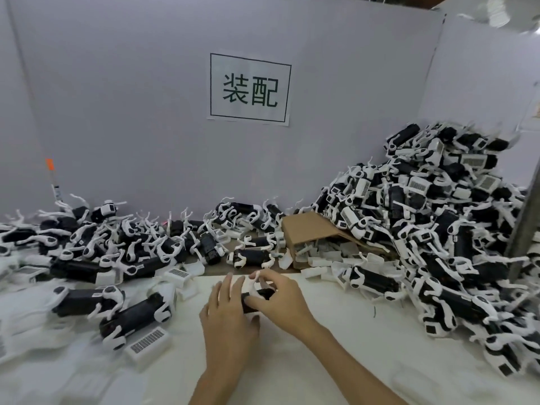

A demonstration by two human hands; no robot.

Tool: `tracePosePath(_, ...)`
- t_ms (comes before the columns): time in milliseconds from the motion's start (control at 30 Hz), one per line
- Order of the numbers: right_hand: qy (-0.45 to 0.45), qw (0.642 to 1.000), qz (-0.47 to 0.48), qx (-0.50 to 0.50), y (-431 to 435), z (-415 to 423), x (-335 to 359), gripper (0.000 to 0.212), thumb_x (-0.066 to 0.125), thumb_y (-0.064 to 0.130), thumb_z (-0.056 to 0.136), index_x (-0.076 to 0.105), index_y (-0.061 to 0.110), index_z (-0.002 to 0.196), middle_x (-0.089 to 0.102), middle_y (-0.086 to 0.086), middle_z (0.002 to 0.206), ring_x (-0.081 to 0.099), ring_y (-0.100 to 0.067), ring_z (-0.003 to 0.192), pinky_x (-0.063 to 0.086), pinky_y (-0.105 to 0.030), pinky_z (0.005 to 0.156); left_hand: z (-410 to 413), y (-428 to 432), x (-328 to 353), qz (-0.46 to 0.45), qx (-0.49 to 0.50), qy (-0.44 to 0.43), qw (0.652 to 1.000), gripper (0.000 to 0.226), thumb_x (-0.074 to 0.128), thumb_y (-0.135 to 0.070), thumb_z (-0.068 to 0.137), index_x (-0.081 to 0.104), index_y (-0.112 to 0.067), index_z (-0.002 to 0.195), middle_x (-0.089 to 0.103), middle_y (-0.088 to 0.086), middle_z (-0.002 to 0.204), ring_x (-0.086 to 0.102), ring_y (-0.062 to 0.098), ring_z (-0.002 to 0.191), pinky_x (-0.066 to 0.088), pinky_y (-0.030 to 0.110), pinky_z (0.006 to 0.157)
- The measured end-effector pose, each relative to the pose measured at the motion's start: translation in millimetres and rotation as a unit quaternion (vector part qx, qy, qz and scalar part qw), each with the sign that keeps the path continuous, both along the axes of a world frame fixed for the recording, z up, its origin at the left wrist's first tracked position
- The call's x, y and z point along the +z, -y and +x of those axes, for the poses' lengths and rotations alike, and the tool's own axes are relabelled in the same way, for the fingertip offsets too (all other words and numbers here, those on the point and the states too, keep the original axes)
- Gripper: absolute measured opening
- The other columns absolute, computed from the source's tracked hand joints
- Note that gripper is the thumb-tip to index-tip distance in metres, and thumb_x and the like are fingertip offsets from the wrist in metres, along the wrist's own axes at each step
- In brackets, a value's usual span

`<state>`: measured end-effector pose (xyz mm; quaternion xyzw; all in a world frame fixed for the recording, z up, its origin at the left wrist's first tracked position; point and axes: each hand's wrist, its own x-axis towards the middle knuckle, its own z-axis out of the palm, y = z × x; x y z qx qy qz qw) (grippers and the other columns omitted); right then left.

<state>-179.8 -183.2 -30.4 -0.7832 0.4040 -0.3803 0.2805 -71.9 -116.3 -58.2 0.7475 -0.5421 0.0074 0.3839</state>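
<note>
In the middle of the white work surface [336, 331] my two hands hold one small black toy-dog body [263, 294] with white legs. My left hand [228, 320] wraps its fingers round the left end of the body. My right hand [280, 299] pinches a white leg piece [254, 280] at the top of the body with thumb and fingertips. Most of the body is hidden under my fingers.
A tall heap of black-and-white toy dogs [432, 217] fills the right side. A lower spread of them [111, 247] covers the left. A tipped cardboard box [309, 229] spills white parts behind my hands. White barcode-labelled pieces [147, 343] lie front left. A grey partition with a sign [250, 89] stands behind.
</note>
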Motion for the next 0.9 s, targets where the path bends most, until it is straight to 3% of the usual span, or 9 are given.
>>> tracePosePath(133, 0.025, 0.996, 0.062, 0.067, -37.4, -38.9, 15.0, 0.055, 0.075, 0.043, 0.082, 0.052, 0.047, 0.132, 0.057, 0.023, 0.131, 0.057, 0.003, 0.117, 0.051, -0.020, 0.092, -4.4, -3.6, -3.3, -0.050, -0.074, 0.052, 0.995, 0.031, 0.074, -0.027, 0.083, 0.067, -0.040, 0.110, 0.070, -0.021, 0.106, 0.062, 0.005, 0.111, 0.018, 0.041, 0.111)
tracePosePath(267, -0.071, 0.993, 0.067, 0.063, -61.5, -106.3, 33.5, 0.079, 0.069, 0.069, 0.073, 0.030, 0.060, 0.142, 0.036, 0.039, 0.145, 0.035, 0.018, 0.132, 0.035, -0.019, 0.109, -10.4, -8.0, 3.3, -0.093, -0.087, -0.007, 0.992, 0.010, 0.070, -0.033, 0.088, 0.065, -0.040, 0.084, 0.064, -0.020, 0.066, 0.060, -0.001, 0.075, 0.029, 0.042, 0.110)
tracePosePath(333, -0.157, 0.984, 0.080, 0.016, -70.7, -144.6, 39.9, 0.077, 0.069, 0.070, 0.074, 0.029, 0.061, 0.139, 0.038, 0.035, 0.145, 0.033, 0.015, 0.134, 0.034, -0.025, 0.113, -14.6, -11.8, 9.1, -0.151, -0.106, -0.062, 0.981, 0.038, 0.077, -0.026, 0.084, 0.046, -0.039, 0.064, 0.059, -0.026, 0.060, 0.055, -0.002, 0.066, 0.043, 0.041, 0.084)
tracePosePath(400, -0.230, 0.967, 0.102, -0.046, -79.3, -181.8, 36.2, 0.083, 0.069, 0.067, 0.078, 0.022, 0.055, 0.146, 0.032, 0.028, 0.151, 0.030, 0.005, 0.140, 0.030, -0.026, 0.115, -16.2, -14.8, 9.5, -0.186, -0.112, -0.091, 0.972, 0.053, 0.078, -0.020, 0.084, 0.034, -0.036, 0.059, 0.057, -0.025, 0.060, 0.054, 0.002, 0.062, 0.037, 0.036, 0.067)
tracePosePath(500, -0.291, 0.942, 0.119, -0.120, -99.1, -225.4, 21.8, 0.097, 0.058, 0.079, 0.075, 0.011, 0.048, 0.153, 0.015, 0.025, 0.160, 0.017, -0.003, 0.148, 0.019, -0.028, 0.121, -17.0, -16.3, 8.3, -0.190, -0.108, -0.134, 0.967, 0.036, 0.072, -0.021, 0.089, 0.044, -0.029, 0.067, 0.050, -0.005, 0.048, 0.052, 0.016, 0.053, 0.040, 0.035, 0.062)
tracePosePath(600, -0.304, 0.933, 0.113, -0.156, -118.6, -254.4, 5.6, 0.117, 0.037, 0.100, 0.049, -0.002, 0.051, 0.148, -0.001, 0.023, 0.162, 0.009, 0.000, 0.148, 0.012, -0.030, 0.123, -17.6, -15.0, 6.8, -0.177, -0.107, -0.175, 0.963, 0.025, 0.068, -0.024, 0.091, 0.050, -0.026, 0.073, 0.055, 0.000, 0.050, 0.056, 0.021, 0.052, 0.050, 0.045, 0.068)
tracePosePath(733, -0.387, 0.904, 0.087, -0.162, -123.4, -268.1, -23.4, 0.104, 0.026, 0.103, 0.059, -0.029, 0.053, 0.132, -0.026, 0.030, 0.150, -0.008, 0.009, 0.137, -0.003, -0.030, 0.121, -17.4, -13.6, 4.9, -0.153, -0.094, -0.202, 0.963, 0.023, 0.065, -0.031, 0.093, 0.054, -0.020, 0.075, 0.061, 0.002, 0.053, 0.062, 0.024, 0.053, 0.054, 0.047, 0.066)
tracePosePath(800, -0.398, 0.902, 0.078, -0.149, -117.1, -262.2, -36.7, 0.082, 0.041, 0.080, 0.086, -0.017, 0.055, 0.139, -0.022, 0.025, 0.156, -0.010, 0.010, 0.136, -0.002, -0.029, 0.121, -17.7, -14.1, 4.2, -0.153, -0.087, -0.206, 0.963, 0.023, 0.065, -0.032, 0.092, 0.055, -0.020, 0.076, 0.061, 0.002, 0.053, 0.062, 0.025, 0.052, 0.054, 0.046, 0.062)
tracePosePath(900, -0.386, 0.912, 0.051, -0.133, -101.8, -238.5, -43.8, 0.059, 0.038, 0.062, 0.098, 0.013, 0.052, 0.151, -0.014, 0.025, 0.159, -0.008, 0.005, 0.147, -0.009, -0.029, 0.120, -17.7, -14.8, 3.9, -0.150, -0.082, -0.216, 0.961, 0.023, 0.065, -0.032, 0.093, 0.054, -0.021, 0.077, 0.061, 0.004, 0.054, 0.062, 0.027, 0.053, 0.054, 0.047, 0.061)
